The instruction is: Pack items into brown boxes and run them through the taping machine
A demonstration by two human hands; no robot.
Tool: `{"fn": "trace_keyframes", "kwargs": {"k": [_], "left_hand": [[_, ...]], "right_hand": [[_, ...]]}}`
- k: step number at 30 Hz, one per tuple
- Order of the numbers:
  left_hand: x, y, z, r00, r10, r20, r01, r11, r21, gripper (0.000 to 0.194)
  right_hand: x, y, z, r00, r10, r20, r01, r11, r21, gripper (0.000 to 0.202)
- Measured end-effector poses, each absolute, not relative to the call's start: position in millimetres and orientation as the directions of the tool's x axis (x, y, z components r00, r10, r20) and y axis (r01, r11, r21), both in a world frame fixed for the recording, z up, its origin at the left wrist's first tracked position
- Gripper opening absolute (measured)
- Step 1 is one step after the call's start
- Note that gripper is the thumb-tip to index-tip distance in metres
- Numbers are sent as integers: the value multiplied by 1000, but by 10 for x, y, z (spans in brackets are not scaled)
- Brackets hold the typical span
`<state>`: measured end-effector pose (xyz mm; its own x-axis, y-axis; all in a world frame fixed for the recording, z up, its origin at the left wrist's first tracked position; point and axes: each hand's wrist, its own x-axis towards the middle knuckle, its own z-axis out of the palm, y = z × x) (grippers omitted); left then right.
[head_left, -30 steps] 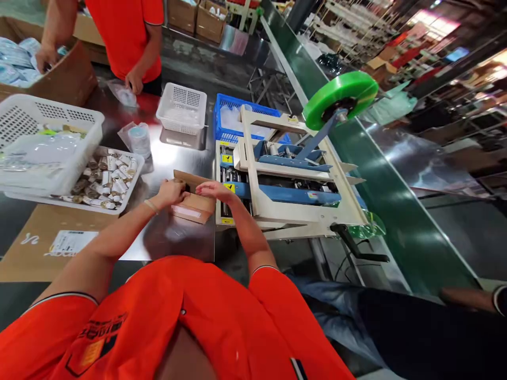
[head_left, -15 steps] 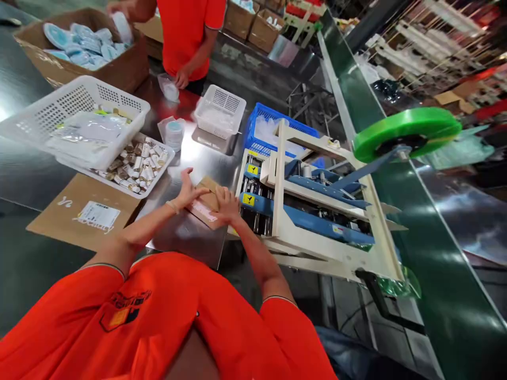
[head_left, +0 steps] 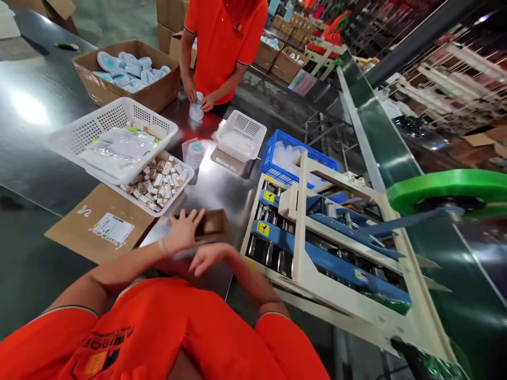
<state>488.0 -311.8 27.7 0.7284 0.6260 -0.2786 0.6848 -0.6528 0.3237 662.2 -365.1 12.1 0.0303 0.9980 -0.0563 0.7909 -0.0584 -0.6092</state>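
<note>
A small brown cardboard box (head_left: 217, 231) stands on the metal table in front of me, with its top open and a dark inside. My left hand (head_left: 182, 230) is at the box's left side, fingers spread and pointing away from me. Whether it presses on the box wall I cannot tell. On the near side of the box, my right hand (head_left: 208, 257) hovers with loosely bent fingers and nothing visible in it. It is slightly blurred and covers part of the box's front.
A white basket (head_left: 150, 113) of bagged items overlaps a tray of small brown-and-white rolls (head_left: 168, 182). Right of me stands a box-taping machine (head_left: 301, 227) with green tape (head_left: 451, 182). Across the table, a co-worker (head_left: 225, 53) handles a clear bag near a carton (head_left: 127, 92).
The box now shows its open inside; before, both hands lay on its folded top. My right hand has come off it toward me. The view has shifted, and the co-worker's hands have come together.
</note>
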Motion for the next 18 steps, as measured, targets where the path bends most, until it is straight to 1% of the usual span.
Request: {"fn": "trace_keyframes", "kwargs": {"k": [2,3,4,5,6,9,11,12,13,16,17,18], "left_hand": [[4910,-3243,235,761,589,-272,649,-687,327,110],[4914,-3274,215,767,580,-275,642,-694,326,114],[4912,-3284,198,771,574,-277,637,-698,325,117],[4907,-3279,185,774,568,-279,633,-702,327,118],[4901,-3264,175,776,562,-285,630,-703,330,116],[4895,-3213,140,773,558,-303,634,-691,347,108],[4902,-3199,98,761,568,-315,649,-666,367,104],[4908,-3196,72,758,571,-316,652,-655,381,103],[4912,-3196,45,759,569,-316,651,-649,394,103],[4913,-3198,-16,773,555,-308,634,-651,417,102],[4908,-3201,-23,777,555,-297,628,-657,416,102],[4901,-3205,-22,781,558,-280,623,-666,411,100]], "right_hand": [[6911,-3053,322,-4,997,-76,797,-43,-602,31],[7044,-2687,413,6,997,-80,808,-52,-587,27],[7155,-2292,489,30,997,-74,827,-66,-558,28],[7236,-1887,544,79,995,-67,861,-102,-499,33],[7284,-1495,571,119,992,-43,874,-125,-470,45],[7235,-583,479,205,978,-29,908,-201,-369,67],[7116,-278,313,217,975,-50,916,-221,-335,75],[7059,-206,222,222,973,-68,912,-232,-339,75],[7015,-173,138,232,968,-91,902,-250,-351,69],[7000,-213,4,289,948,-134,858,-318,-402,30],[7042,-253,12,314,940,-136,841,-341,-421,21],[7109,-305,46,343,930,-129,822,-364,-439,19]]}}
